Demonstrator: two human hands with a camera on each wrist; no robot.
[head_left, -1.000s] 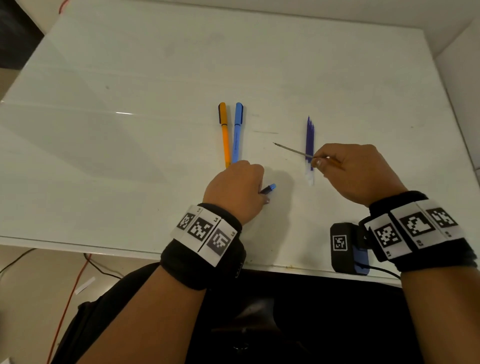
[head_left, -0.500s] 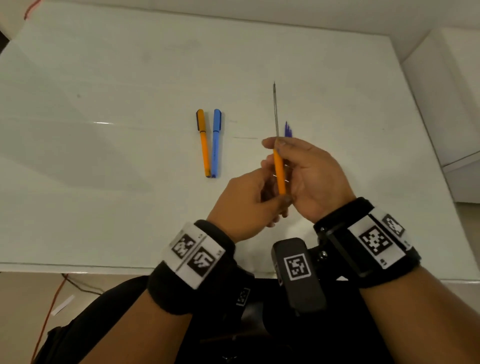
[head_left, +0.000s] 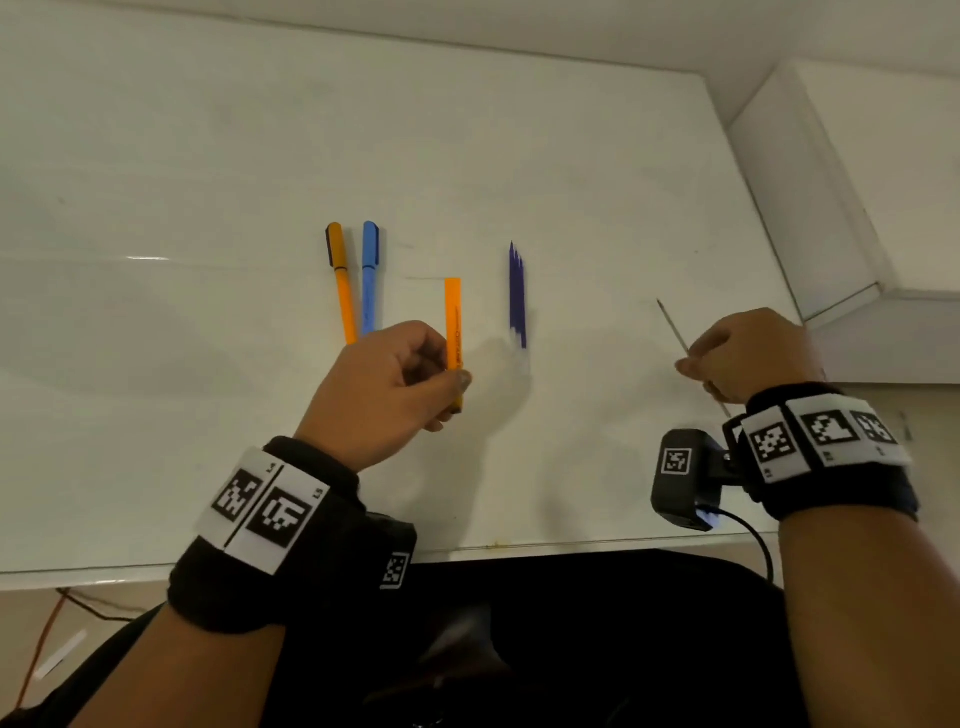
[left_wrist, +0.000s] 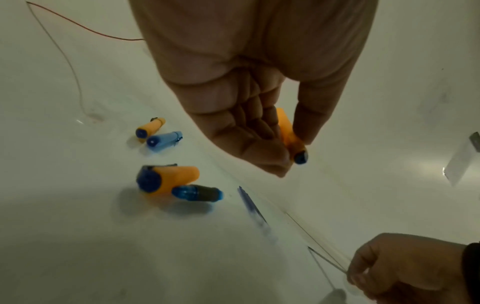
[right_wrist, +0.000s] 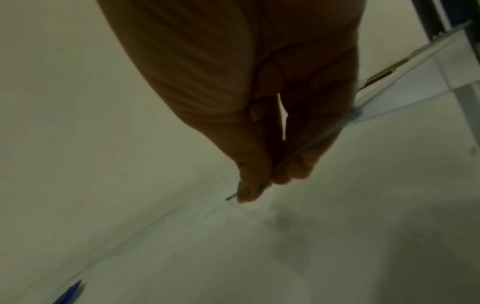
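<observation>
Orange plastic pen barrel (head_left: 452, 322), open at its far end, is pinched between the thumb and curled fingers of the left hand (head_left: 384, 384), just left of the bundle of purple-blue pen refills (head_left: 517, 296) lying on the white table (head_left: 208, 156). The right hand (head_left: 748, 353) pinches a thin grey pen refill (head_left: 672, 327) well to the right of that bundle.

Half a second ago both hands met in front of the bundle, with the thin refill standing up out of the barrel. Now they are well apart, one on each side of it, and the refill is clear of the barrel. Further left of the bundle, the capped orange pen (head_left: 342, 283) and capped blue pen (head_left: 369, 278) lie side by side as before.

Dark print runs along the barrel, too small to read. The black wristbands (head_left: 270, 519) carry black-and-white square markers.

Only the left wrist view shows a loose orange pen cap (left_wrist: 168, 180) and a small blue-and-dark tip piece (left_wrist: 197, 193) touching each other on the table left of the bundle. In the head view the left hand hides them. The right wrist view is dim and blurred, showing the refill running between thumb and fingertips.
</observation>
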